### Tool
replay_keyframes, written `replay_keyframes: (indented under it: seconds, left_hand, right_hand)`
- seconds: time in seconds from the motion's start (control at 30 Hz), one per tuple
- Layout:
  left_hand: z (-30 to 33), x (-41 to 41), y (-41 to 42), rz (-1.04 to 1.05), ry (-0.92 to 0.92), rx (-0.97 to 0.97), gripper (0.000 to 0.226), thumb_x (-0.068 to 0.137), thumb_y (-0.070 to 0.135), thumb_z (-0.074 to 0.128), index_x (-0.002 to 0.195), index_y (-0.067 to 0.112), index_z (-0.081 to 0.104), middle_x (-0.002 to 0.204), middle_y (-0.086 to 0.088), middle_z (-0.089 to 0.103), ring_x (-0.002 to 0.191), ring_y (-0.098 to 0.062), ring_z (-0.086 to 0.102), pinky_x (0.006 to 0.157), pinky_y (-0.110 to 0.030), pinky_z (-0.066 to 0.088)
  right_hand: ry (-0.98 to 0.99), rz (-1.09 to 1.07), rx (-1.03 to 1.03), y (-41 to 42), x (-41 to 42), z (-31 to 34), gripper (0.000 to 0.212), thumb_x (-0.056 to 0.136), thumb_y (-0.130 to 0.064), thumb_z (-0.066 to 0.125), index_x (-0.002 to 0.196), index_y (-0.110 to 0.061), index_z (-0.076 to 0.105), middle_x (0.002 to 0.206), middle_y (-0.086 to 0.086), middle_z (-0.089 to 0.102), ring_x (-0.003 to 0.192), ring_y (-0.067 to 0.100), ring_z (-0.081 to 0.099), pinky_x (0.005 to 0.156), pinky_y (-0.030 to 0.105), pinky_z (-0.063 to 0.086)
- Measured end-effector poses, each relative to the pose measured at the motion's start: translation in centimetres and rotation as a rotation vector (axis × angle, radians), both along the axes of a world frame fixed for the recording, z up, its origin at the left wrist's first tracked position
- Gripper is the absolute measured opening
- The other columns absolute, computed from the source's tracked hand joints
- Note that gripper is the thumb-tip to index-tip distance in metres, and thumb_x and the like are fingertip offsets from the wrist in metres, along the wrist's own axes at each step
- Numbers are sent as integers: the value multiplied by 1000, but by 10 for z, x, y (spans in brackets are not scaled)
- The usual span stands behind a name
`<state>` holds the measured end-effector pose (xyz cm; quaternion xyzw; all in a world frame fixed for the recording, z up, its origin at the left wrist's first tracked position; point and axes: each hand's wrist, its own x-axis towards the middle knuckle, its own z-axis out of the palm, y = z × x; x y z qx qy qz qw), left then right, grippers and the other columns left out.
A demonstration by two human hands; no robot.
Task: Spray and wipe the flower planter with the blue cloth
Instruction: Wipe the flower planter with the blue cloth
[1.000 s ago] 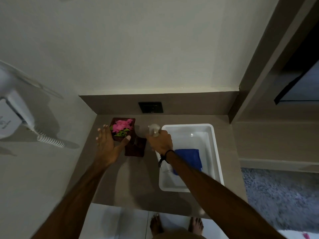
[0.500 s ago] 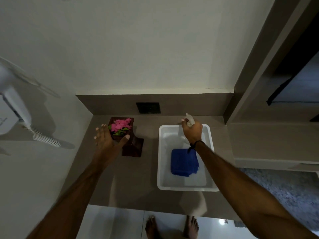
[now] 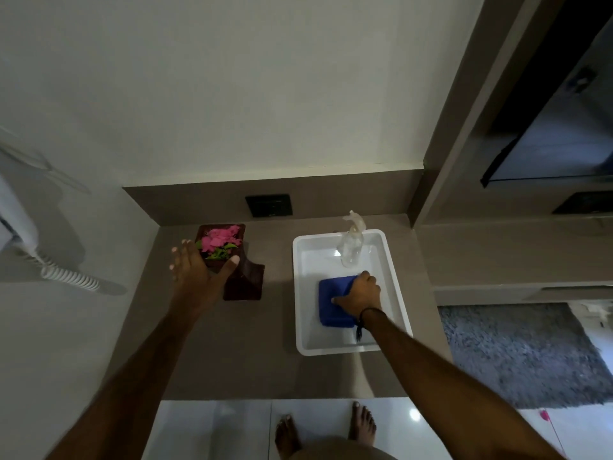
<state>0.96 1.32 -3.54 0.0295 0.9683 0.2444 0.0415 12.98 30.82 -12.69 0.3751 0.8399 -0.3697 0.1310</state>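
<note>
Your right hand point(image 3: 360, 298) fingers curl onto the one blue cloth point(image 3: 333, 303), gripping its edge inside the one white tray point(image 3: 396, 277). One spray bottle point(image 3: 351, 244) stands at the tray's far end. Left of the tray, your left hand point(image 3: 195, 273) spreads open against the one planter point(image 3: 243, 280).

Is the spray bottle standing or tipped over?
Standing: the spray bottle is upright at the white tray's far end, nozzle on top, no hand touching it.
</note>
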Motion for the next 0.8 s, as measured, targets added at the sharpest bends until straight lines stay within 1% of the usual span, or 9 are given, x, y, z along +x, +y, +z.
replay_keyframes:
  seconds: [0.07,0.23,0.3,0.37,0.4,0.5,0.6,0.7,0.8]
  left_hand:
    - [0,-1,0,5,-11,-2,119,73,82,46,156,6,7,166,-19,8,154,-34,-2,120,-52,-1]
    - [1,-3,1,19,-32,-3,120,71,79,46,156,3,6,166,-19,7,154,-34,-2,120,-53,-2]
    - [-2,-4,-1,17,-36,-14,123,69,82,43,156,4,5,167,-18,6,154,-34,-2,121,-52,-1]
    - [-6,-7,-3,16,-40,-18,126,67,85,41,156,5,4,167,-17,5,154,-33,-2,121,-51,0]
    - [-7,-7,-3,19,-39,-19,127,66,86,40,156,5,3,167,-17,5,154,-32,-2,121,-51,0]
    - [-11,-9,-4,29,-33,-26,127,66,88,39,156,6,3,167,-16,5,154,-33,-2,120,-51,-1]
    - [-13,-10,-4,55,-33,-37,128,65,89,39,157,8,1,167,-15,4,154,-33,-3,120,-50,-3]
    - [-15,-10,-4,56,-32,-40,125,67,86,39,157,8,0,168,-15,2,154,-30,-5,121,-49,-4]
    - [-9,-7,-1,28,-31,-29,119,73,79,44,157,7,0,168,-13,2,155,-29,-5,122,-49,-4]
  right_hand:
    - [-41,-2,-12,-5,-1,2,82,69,-37,87,131,-5,44,131,15,54,119,32,56,103,41,50]
    - [-35,-192,-237,-2,-7,10,69,73,-32,86,127,-7,51,125,15,61,115,31,61,98,40,54]
    - [63,-302,-378,-8,-8,14,58,74,-34,84,121,-13,56,121,14,63,110,29,64,96,43,56]
    - [227,-399,-569,-19,-12,20,33,74,-30,82,103,-26,67,115,18,69,98,22,71,86,42,61]
    - [304,-432,-650,-26,-16,24,31,74,-30,81,102,-28,70,116,19,69,97,21,72,84,42,62]
    - [320,-499,-667,-56,-42,39,67,75,-39,81,132,-17,54,131,11,61,119,34,59,98,44,49]
    - [348,-422,-613,-94,-72,57,63,81,-38,76,133,-10,53,132,15,61,122,38,57,98,45,46]
    - [418,-279,-616,-125,-84,65,55,80,-29,77,129,-13,59,126,12,65,115,33,62,96,40,51]
    - [502,-189,-672,-146,-80,61,44,82,-18,75,124,-13,64,121,9,70,110,29,67,84,34,54]
